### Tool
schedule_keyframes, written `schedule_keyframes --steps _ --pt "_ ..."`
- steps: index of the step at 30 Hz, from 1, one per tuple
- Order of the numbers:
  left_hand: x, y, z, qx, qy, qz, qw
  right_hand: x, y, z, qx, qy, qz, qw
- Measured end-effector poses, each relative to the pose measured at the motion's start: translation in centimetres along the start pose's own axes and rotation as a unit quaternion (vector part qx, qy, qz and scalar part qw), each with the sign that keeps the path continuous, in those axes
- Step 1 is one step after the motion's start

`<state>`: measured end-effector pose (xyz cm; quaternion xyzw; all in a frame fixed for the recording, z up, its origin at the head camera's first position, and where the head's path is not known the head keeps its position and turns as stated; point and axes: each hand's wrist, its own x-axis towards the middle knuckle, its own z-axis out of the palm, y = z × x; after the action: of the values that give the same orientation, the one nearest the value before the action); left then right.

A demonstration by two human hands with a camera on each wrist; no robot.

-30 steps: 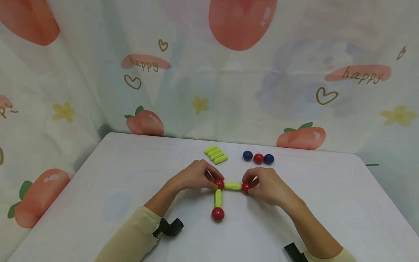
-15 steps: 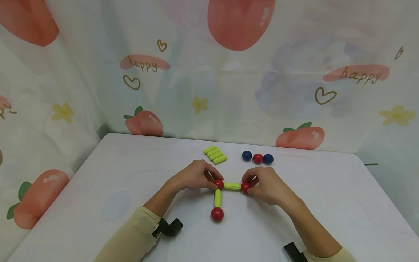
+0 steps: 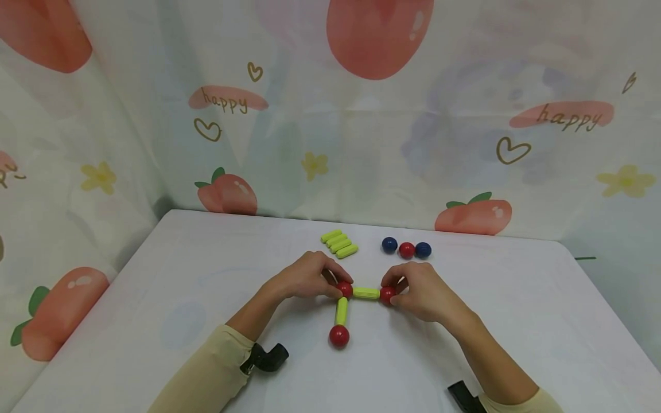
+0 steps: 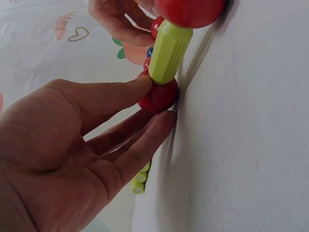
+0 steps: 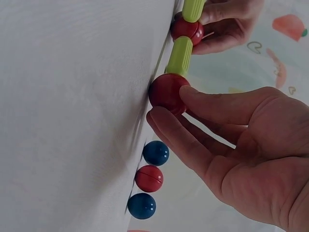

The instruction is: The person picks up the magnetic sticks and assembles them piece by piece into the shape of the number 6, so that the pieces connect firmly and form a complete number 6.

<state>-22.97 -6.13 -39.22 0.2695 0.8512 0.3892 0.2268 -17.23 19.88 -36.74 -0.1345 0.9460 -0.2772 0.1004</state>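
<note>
Two pinch grips: L hand (image 3: 312,276) on the corner ball (image 3: 345,289), R hand (image 3: 420,289) on the end ball (image 3: 387,296) to its right, w/ crosswise rod (image 3: 366,293) between. Near rod (image 3: 341,311) + near ball (image 3: 339,336) run off corner ball's near side. Step prob. = joining/aligning; next move calls for a steady corner ball. Beyond it: approx. 4 spare rods (image 3: 347,251) (small, bunched); beyond-right: spare red ball (image 3: 407,250), 2 blue balls (image 3: 389,245). Tot: 4 red, 2 blue, approx. 6 rods.

On table (image 3: 217,292): loose rods (image 3: 339,245) left of loose balls (image 3: 407,250) | before them, rod (image 3: 366,293) between left hand (image 3: 312,276) and right hand (image 3: 420,291)
</note>
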Motion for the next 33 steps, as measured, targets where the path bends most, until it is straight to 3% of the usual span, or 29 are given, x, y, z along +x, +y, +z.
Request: schedule_keyframes --steps 21,27,33 --pt "0.0 -0.1 -0.5 0.020 -0.009 -0.002 0.9998 0.2 0.0 0.1 0.001 -0.001 0.019 0.9998" --pt "0.6 0.1 -0.9 0.051 0.050 -0.015 0.9974 0.2 -0.1 0.2 0.001 -0.003 0.029 0.9996" --pt "2.0 0.9 -0.9 0.088 0.118 -0.037 0.9884 0.1 -0.2 0.2 0.005 -0.005 0.035 0.9994"
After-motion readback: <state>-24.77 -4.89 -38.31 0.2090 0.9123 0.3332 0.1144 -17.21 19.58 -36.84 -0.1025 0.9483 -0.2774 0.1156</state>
